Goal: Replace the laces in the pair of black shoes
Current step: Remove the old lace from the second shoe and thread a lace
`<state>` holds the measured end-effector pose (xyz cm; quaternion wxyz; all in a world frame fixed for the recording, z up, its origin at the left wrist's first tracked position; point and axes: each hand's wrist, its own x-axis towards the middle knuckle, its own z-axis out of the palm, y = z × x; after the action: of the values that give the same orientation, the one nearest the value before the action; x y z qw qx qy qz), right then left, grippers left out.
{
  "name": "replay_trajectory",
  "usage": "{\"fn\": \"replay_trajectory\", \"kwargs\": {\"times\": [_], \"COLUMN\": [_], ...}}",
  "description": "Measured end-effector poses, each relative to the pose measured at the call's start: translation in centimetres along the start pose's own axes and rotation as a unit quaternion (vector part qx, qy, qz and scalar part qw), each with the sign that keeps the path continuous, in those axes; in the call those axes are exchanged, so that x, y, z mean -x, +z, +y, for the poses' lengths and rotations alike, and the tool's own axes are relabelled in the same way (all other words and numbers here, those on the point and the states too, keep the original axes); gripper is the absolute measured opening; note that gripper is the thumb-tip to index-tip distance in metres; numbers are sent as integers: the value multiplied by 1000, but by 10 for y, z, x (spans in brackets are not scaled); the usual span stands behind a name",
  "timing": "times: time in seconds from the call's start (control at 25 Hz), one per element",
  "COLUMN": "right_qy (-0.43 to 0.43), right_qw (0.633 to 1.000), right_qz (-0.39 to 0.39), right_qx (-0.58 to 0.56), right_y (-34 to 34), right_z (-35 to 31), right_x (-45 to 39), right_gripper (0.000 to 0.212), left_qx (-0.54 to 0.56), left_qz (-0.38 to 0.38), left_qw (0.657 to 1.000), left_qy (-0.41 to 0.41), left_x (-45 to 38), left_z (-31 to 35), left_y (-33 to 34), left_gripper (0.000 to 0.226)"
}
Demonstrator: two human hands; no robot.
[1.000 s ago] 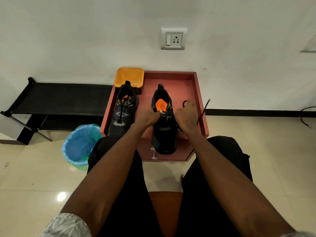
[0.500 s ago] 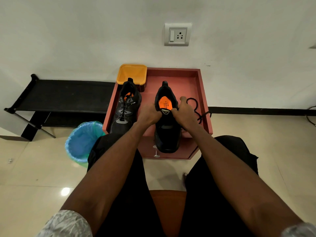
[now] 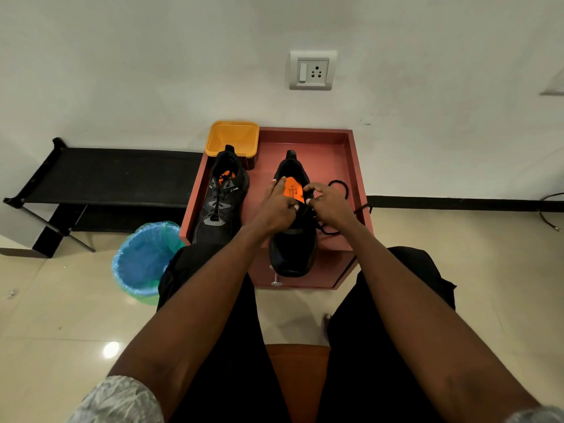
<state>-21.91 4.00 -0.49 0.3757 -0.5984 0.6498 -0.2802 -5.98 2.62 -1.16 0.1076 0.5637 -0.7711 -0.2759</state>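
Two black shoes with orange insoles stand on a red tray table (image 3: pixel 335 148). The left shoe (image 3: pixel 221 206) is laced and untouched. Both my hands work at the throat of the right shoe (image 3: pixel 293 248). My left hand (image 3: pixel 276 210) grips the shoe's left eyelet edge, its index finger stretched along the collar. My right hand (image 3: pixel 329 206) pinches the black lace (image 3: pixel 341 186) at the top eyelets. The rest of that lace lies in loose loops on the tray to the right of the shoe. The eyelets under my fingers are hidden.
An orange tub (image 3: pixel 233 137) sits at the tray's back left corner. A blue-lined bin (image 3: pixel 143 261) stands on the floor to the left, beside a low black rack (image 3: pixel 116 175). My knees flank the tray's front. A wall socket (image 3: pixel 312 70) is above.
My right hand came back from pulling the lace out to the right and now meets my left hand at the shoe's throat. The lace has dropped into loops on the tray.
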Motion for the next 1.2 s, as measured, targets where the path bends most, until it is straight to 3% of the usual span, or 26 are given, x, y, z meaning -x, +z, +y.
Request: {"fn": "replay_trajectory", "kwargs": {"times": [0.16, 0.32, 0.4, 0.48, 0.52, 0.56, 0.64, 0.72, 0.84, 0.96, 1.08, 1.12, 1.2], "right_qy": [-4, -9, -8, -18, -22, -22, -29, -46, -76, -88, -82, -80, -76], "right_qw": [1000, 999, 996, 994, 993, 993, 992, 989, 984, 981, 982, 982, 980], "right_qz": [5, 36, 66, 82, 85, 87, 90, 83, 66, 59, 59, 63, 75], "right_qx": [14, 27, 54, 70, 73, 76, 88, 110, 146, 160, 160, 161, 166], "right_y": [2, 3, 3, 5, 8, 10, 13, 15, 19, 23, 22, 22, 23], "right_z": [-1, -1, 1, 1, 2, 2, -1, -4, -10, -11, -10, -11, -10], "right_x": [1, 4, 4, 4, 4, 4, 4, 5, 6, 4, 4, 4, 5], "right_gripper": [32, 30, 34, 28, 23, 19, 17, 24, 28, 25, 26, 26, 23], "left_qx": [-27, 148, 319, 519, 568, 554, 340, 145, 21, -82, -40, 23, 206], "left_qz": [-17, 89, 161, 155, 145, 142, 183, 218, 121, 15, 33, 50, 101], "left_qw": [999, 985, 932, 822, 781, 782, 890, 957, 992, 996, 996, 995, 973], "left_qy": [-1, 17, -68, -175, -216, -247, -244, -123, 29, 33, 74, 84, 20], "left_x": [-6, 2, 6, 10, 11, 15, 21, 18, 6, -1, -2, 0, 3], "left_z": [1, -3, -5, -11, -15, -15, -13, -13, -7, -9, -17, -17, -13], "left_y": [18, 6, -6, -15, -16, -19, -22, -19, -8, 2, 4, 2, -11], "left_gripper": [25, 8, 13, 18, 22, 24, 14, 32, 37, 29, 21, 18, 12]}}
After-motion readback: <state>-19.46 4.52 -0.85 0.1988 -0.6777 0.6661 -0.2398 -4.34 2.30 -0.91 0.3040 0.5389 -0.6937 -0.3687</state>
